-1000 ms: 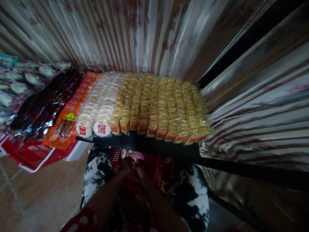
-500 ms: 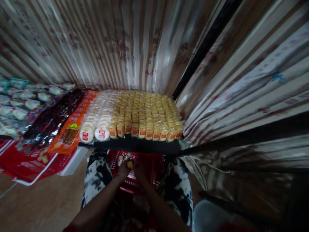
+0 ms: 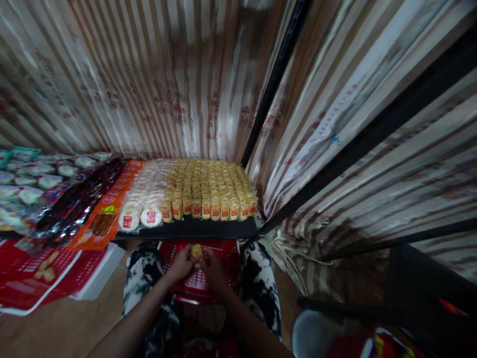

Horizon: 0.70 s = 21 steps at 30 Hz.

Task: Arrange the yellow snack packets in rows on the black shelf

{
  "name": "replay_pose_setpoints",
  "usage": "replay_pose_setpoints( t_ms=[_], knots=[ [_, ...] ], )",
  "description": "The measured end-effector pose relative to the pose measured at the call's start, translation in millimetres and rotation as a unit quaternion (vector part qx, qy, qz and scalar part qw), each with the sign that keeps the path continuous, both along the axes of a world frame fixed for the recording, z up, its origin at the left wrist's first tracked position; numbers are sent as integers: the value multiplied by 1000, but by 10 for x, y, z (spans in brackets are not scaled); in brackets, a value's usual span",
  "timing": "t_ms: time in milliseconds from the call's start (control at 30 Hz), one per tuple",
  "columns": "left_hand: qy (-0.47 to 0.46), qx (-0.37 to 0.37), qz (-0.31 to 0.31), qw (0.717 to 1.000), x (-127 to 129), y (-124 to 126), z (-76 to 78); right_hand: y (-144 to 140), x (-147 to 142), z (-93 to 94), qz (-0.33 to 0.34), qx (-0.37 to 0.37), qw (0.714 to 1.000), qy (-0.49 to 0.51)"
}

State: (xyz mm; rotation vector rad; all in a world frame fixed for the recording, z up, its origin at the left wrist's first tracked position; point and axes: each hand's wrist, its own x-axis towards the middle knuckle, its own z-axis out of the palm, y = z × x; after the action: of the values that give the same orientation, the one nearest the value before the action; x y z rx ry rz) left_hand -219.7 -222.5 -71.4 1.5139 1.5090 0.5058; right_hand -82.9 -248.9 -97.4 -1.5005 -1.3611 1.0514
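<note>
Both of my hands meet over a red plastic basket (image 3: pixel 227 258) that sits between my knees. My left hand (image 3: pixel 180 264) and my right hand (image 3: pixel 213 265) together hold a small yellow wrapped snack pack (image 3: pixel 196 251). Just beyond them a black shelf (image 3: pixel 194 227) carries several rows of the same yellow packs (image 3: pixel 208 191). Round white wrapped cakes (image 3: pixel 151 217) lie at the left of those rows.
Orange packets (image 3: pixel 106 211) and dark red packets (image 3: pixel 78 199) lie left of the shelf. A red crate (image 3: pixel 26 278) stands at the lower left. Striped foil sheeting (image 3: pixel 149 89) lines the back and right, with black shelf bars (image 3: pixel 276 84) crossing it. A pale stool (image 3: pixel 309 333) is at the lower right.
The view has pulled back and tilted up, so the shelf looks smaller and farther. My hands have risen out of the basket and now hold one yellow pack together.
</note>
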Motion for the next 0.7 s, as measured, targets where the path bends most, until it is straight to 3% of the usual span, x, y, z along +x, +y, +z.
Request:
replay_pose_setpoints(
  t_ms=[167,300,500,700],
  knots=[
    [7,40,8,999,15,22,348,62,-2,258,5,13,1000,24],
    [12,84,52,995,20,71,513,188,-54,416,-4,62,998,3],
    [-13,157,98,983,-61,212,592,396,-192,604,-3,78,996,-52],
    [32,215,150,965,-121,412,573,601,-307,698,5,83,995,-59]
  ],
)
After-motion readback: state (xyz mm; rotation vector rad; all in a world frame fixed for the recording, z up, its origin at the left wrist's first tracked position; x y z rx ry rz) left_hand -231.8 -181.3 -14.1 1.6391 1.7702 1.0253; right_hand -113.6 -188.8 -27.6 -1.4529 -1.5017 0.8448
